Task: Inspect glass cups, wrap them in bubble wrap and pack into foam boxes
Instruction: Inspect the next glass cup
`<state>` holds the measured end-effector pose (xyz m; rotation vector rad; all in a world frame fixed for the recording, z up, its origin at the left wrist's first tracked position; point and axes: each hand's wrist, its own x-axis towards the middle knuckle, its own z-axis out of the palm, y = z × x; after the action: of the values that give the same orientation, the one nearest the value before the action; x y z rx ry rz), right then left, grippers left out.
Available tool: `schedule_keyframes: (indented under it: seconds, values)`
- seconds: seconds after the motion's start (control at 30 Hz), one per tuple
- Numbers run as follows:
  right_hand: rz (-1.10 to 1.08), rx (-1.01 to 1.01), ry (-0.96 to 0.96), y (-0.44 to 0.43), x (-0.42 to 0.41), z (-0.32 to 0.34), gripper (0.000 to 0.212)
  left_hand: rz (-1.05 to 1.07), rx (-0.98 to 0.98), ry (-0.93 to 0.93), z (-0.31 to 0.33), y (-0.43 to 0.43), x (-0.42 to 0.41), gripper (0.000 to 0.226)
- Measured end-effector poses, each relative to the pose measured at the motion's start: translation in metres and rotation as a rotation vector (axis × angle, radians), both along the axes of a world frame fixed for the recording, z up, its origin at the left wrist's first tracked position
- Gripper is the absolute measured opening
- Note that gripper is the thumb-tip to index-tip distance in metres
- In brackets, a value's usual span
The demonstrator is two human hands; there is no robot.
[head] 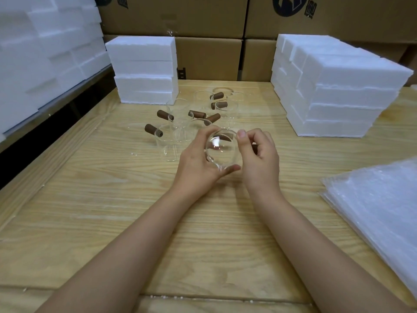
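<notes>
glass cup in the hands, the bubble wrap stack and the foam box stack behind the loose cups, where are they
held glass cup [222,152]: head view, clear glass between the two hands
bubble wrap stack [381,199]: head view, middle of the top sheet
foam box stack [144,64]: head view, front face

The worktop [101,188] was pale matt wood with clear grain. The cup [222,150] at centre was clear glossy glass; others behind had brown matt handles [164,115]. White grainy foam blocks [338,91] stood upper right, shiny bubble wrap [379,199] lay right, brown cardboard boxes [207,57] behind.
</notes>
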<state>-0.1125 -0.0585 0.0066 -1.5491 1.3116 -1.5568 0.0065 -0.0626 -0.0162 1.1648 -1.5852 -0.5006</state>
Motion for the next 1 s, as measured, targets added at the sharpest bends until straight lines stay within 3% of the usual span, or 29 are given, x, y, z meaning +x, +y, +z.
schedule_keyframes:
  seconds: [0.2, 0.6, 0.77, 1.0]
  values:
    - [0.163, -0.051, -0.058, -0.003, -0.007, -0.004, 0.004, -0.06, 0.025, 0.111, 0.0, -0.003, 0.008, 0.071]
    - [0.274, -0.029, -0.08, -0.004, -0.012, -0.001, 0.023, -0.045, 0.036, 0.202, -0.005, -0.008, 0.01, 0.064]
    - [0.342, -0.012, -0.25, -0.009, -0.017, -0.003, 0.014, -0.041, 0.09, 0.205, -0.003, -0.005, 0.01, 0.059]
    - [0.262, -0.029, -0.375, -0.015, -0.019, -0.004, 0.012, -0.13, 0.127, 0.252, -0.006, -0.007, 0.009, 0.097]
